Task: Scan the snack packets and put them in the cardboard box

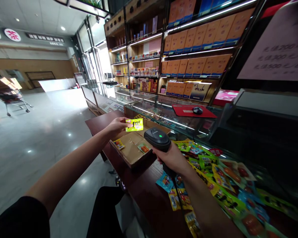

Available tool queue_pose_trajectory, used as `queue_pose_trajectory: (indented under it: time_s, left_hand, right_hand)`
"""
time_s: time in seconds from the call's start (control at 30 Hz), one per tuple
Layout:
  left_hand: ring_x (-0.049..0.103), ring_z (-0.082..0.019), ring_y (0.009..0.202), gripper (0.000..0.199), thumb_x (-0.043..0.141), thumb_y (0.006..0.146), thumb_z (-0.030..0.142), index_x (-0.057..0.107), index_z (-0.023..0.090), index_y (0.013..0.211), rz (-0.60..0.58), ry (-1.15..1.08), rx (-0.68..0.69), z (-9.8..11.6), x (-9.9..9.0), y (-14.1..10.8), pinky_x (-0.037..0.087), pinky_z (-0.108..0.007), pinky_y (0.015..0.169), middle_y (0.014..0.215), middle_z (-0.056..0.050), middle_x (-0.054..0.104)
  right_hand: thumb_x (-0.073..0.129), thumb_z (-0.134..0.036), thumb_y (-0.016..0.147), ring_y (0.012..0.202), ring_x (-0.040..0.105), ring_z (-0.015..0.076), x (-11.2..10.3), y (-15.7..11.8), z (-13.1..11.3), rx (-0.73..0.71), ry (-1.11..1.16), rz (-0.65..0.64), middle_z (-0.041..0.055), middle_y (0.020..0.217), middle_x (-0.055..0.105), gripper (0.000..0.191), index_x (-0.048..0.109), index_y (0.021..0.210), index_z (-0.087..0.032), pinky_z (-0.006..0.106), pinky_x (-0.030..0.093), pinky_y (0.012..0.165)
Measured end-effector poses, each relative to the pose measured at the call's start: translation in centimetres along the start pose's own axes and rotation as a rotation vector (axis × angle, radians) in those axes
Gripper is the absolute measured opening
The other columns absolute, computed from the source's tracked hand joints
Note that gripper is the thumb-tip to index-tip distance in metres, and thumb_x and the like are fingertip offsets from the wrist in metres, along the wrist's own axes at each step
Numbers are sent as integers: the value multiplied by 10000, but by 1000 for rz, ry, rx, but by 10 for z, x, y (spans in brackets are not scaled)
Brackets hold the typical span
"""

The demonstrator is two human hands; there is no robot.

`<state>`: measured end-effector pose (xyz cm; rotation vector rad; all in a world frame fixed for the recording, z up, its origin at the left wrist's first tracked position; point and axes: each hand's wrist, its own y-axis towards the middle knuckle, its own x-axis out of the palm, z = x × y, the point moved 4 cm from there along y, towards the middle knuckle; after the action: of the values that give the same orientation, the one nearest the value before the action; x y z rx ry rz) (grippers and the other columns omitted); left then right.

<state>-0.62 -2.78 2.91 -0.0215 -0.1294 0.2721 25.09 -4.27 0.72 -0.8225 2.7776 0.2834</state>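
Note:
My left hand [118, 127] pinches the left end of a small yellow snack packet [136, 125], held up above a shallow cardboard box [131, 153]. In my right hand [172, 158] is a black handheld barcode scanner [157, 138] with a green light on top; its head points toward the packet, a short distance from it. Inside the box lie a yellow packet [118, 144] at the left and a clear packet with orange food [144, 148] at the right. Many colourful snack packets [208, 162] are heaped right of my right hand, partly behind my forearm.
The dark brown table [149, 191] carries the box and packets. Behind it runs a glass display counter [151, 105] with a red mat [188, 111] and a black mouse [197, 110]. A dark monitor [270, 125] stands at the right. The scanner's cable hangs across the table.

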Motion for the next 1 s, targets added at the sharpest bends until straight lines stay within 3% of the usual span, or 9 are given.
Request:
queue_pose_trajectory:
  time_s: [0.27,0.47,0.6,0.77,1.0]
  left_hand:
    - [687,-140,684,262,807,622,49,642,114,815,5,-19,-29,5,7,-8,565,-264,707,800,-75,720]
    - [683,-128,717,373,852,604,141,669,118,929,33,24,-24,3,1,-3,559,-239,710,856,-75,715]
    - [681,-125,761,407,870,579,165,673,112,931,8,25,-30,-1,8,-5,556,-240,759,867,-74,706]
    - [672,-132,753,414,878,568,220,668,91,900,-129,69,-12,-17,44,-1,561,-281,770,847,-81,700]
    - [659,-154,717,394,843,594,316,681,113,891,-422,257,37,-64,134,17,554,-302,694,856,-82,703]
  right_hand:
    - [673,-367,734,405,474,111,-3,-2,-3,7,5,10,-26,451,529,238,540,643,-193,238,383,424]
    - [672,-364,736,405,487,115,-5,-2,-5,19,-6,14,-24,460,538,221,565,655,-188,242,387,430]
    - [684,-378,727,406,492,117,-12,-6,-5,43,-19,47,-22,458,539,229,582,665,-183,244,393,429]
    - [685,-419,731,380,475,117,-32,-21,1,84,36,162,-34,455,526,255,574,689,-194,251,394,395]
    - [679,-410,731,410,479,120,-83,-53,4,98,-86,336,-20,473,547,246,571,677,-196,248,391,407]
